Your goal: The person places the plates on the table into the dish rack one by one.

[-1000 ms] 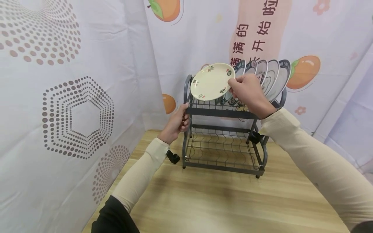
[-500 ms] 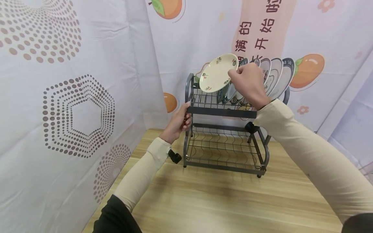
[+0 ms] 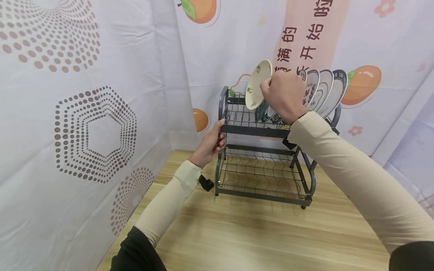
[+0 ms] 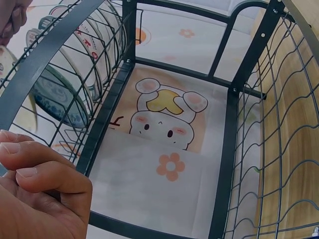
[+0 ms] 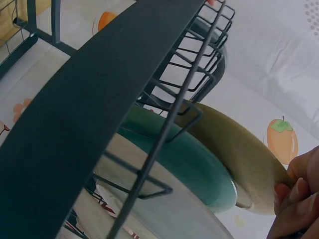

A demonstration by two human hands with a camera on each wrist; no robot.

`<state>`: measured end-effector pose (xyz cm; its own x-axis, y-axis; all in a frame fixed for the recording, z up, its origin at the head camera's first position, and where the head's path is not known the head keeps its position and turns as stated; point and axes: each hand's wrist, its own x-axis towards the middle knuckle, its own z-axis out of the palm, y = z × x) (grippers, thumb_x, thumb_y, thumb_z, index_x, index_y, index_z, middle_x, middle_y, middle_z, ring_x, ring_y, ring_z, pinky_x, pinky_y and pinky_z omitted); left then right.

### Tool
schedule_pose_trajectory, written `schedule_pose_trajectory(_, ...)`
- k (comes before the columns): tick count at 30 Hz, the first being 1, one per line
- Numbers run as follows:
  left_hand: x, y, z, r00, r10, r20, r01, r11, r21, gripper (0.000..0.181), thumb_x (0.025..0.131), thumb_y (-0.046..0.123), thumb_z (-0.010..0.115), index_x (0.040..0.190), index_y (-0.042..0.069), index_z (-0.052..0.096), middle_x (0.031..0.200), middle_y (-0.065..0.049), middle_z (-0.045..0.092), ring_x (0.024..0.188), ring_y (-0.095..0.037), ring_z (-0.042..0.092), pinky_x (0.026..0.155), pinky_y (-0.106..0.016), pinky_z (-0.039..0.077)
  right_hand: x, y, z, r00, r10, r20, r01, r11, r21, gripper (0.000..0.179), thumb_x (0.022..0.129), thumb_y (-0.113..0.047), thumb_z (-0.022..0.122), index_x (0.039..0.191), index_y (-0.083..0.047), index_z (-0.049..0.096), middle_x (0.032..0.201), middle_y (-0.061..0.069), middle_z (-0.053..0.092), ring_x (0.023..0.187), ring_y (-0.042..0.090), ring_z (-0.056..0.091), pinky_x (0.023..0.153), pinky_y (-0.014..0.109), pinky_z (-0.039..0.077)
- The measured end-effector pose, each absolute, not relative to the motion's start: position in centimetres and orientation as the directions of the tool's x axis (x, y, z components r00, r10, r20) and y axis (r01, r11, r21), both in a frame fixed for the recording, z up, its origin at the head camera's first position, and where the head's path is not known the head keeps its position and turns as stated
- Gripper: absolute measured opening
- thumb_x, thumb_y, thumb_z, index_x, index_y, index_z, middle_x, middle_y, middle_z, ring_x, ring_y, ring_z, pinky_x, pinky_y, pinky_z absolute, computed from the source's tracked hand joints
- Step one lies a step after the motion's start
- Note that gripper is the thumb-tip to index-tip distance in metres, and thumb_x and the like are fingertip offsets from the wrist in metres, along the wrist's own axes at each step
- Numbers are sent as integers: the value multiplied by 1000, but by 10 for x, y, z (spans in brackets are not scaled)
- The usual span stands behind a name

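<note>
In the head view my right hand (image 3: pixel 286 95) pinches the right rim of a cream plate (image 3: pixel 256 86) with small printed motifs. The plate stands steeply tilted over the top tier of a dark metal dish rack (image 3: pixel 255 130), left of the plates there. From the right wrist, its back (image 5: pixel 239 149) appears beside a green plate (image 5: pixel 194 164), its lower edge down at the wires. My left hand (image 3: pixel 209 142) grips the rack's top front rail at the left corner, fingers curled beneath it. The left wrist view shows those curled fingers (image 4: pixel 50 174) up close.
Several patterned plates (image 3: pixel 333 94) lean in a row on the right of the top tier. Below, the lower tier (image 3: pixel 261 169) shows bare wavy wires. The rack stands on a wooden table (image 3: pixel 257 233), with printed curtains (image 3: pixel 162 75) behind and at left.
My right hand has brought the cream plate rightward toward the row of plates and turned it from facing me to nearly edge-on. My left hand keeps its grip on the rack.
</note>
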<state>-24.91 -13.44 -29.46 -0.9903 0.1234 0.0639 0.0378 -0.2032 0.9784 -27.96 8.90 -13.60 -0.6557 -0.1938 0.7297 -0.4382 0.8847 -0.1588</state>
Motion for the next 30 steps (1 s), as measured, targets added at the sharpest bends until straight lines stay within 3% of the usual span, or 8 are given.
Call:
schedule_pose_trajectory(3,-249,-133,-294,-989,126,74,48,-198,979,60,98,64,55,67,15,41,54,4,41,40,-8,35,42,-21,25,-282,86,-139,-628,-222,746,-442,891,-106,34,93,-15,46,59,-11,45,59,12,51,56,29,43,51,46,38)
schedule_pose_trajectory(10,-250,-131,-294,-989,131,67,42,-186,982,60,98,65,53,66,16,41,53,4,42,40,-8,34,42,-21,25,-284,78,-148,-634,-264,727,-417,908,-33,40,98,-19,49,60,-7,53,58,12,53,54,27,45,46,44,39)
schedule_pose_trajectory(16,-249,-132,-294,-988,135,68,43,-181,982,60,97,65,52,65,16,40,53,4,41,40,-8,34,42,-21,25,-287,72,-152,-629,-297,718,-402,915,26,36,98,-16,50,76,4,70,57,12,54,54,28,46,47,46,42)
schedule_pose_trajectory(25,-249,-132,-293,-990,129,62,37,-188,981,60,98,64,52,65,15,41,53,4,41,39,-8,34,41,-21,25,-288,60,-158,-676,-333,657,-379,922,78,39,101,-16,46,64,-7,54,64,14,56,57,30,51,51,48,47)
schedule_pose_trajectory(30,-249,-132,-293,-987,141,72,43,-194,980,60,99,64,52,66,15,40,53,4,41,39,-8,34,42,-22,23,-290,56,-161,-707,-329,626,-365,928,75,34,100,-14,48,69,-5,58,67,14,59,58,31,54,51,48,47)
